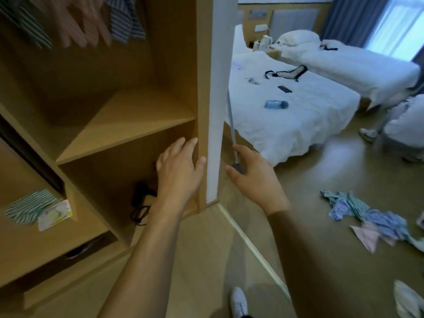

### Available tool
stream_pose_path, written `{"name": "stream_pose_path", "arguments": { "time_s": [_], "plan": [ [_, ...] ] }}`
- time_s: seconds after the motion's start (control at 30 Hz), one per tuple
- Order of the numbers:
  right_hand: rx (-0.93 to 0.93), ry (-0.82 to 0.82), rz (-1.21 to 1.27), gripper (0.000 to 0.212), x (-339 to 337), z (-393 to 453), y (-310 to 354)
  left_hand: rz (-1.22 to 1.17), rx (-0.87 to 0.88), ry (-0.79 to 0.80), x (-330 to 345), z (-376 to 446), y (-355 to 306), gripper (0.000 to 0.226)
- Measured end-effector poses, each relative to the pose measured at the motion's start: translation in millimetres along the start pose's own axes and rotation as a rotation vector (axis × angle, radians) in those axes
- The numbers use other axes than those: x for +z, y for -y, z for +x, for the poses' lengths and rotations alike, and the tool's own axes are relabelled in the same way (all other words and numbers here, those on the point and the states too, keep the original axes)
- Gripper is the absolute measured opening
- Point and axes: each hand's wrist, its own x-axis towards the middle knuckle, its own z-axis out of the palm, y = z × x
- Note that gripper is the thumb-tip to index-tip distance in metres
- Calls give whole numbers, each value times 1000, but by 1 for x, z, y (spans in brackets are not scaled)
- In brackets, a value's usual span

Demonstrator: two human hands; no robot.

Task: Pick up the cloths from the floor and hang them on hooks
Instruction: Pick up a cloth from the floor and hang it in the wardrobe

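Observation:
A pile of striped blue and green cloths lies crumpled on the floor at the right, with a pink cloth at its near edge. Striped and pink garments hang blurred at the top of the open wooden wardrobe. My left hand is spread with straight fingers against the wardrobe's right side panel and holds nothing. My right hand is just right of that panel, thumb and fingers around the dark lower end of a thin grey rod. Both hands are far from the floor cloths.
A folded striped cloth and a packet sit on a low left shelf. A black cable lies in the bottom compartment. Two white beds with a bottle and small items stand behind. A white cloth lies bottom right; my shoe is below.

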Motion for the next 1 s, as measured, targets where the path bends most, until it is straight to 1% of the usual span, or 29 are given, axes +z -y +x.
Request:
{"name": "stream_pose_path", "arguments": {
  "time_s": [0.23,0.4,0.53,0.7,1.0],
  "plan": [
    [140,-139,-5,51,-39,-43,-54,7,159,138,48,-22,-56,55],
    [265,-166,-56,55,-72,-74,-103,-3,279,222,95,-39,-109,55],
    [362,-186,-107,54,-111,-106,-152,-20,358,271,135,-59,-164,54],
    [426,-252,-127,56,-167,-152,-214,-7,464,359,184,-96,-240,56],
    [593,-344,-144,54,-247,-216,-311,-28,602,431,261,-157,-361,53]
  ]
}}
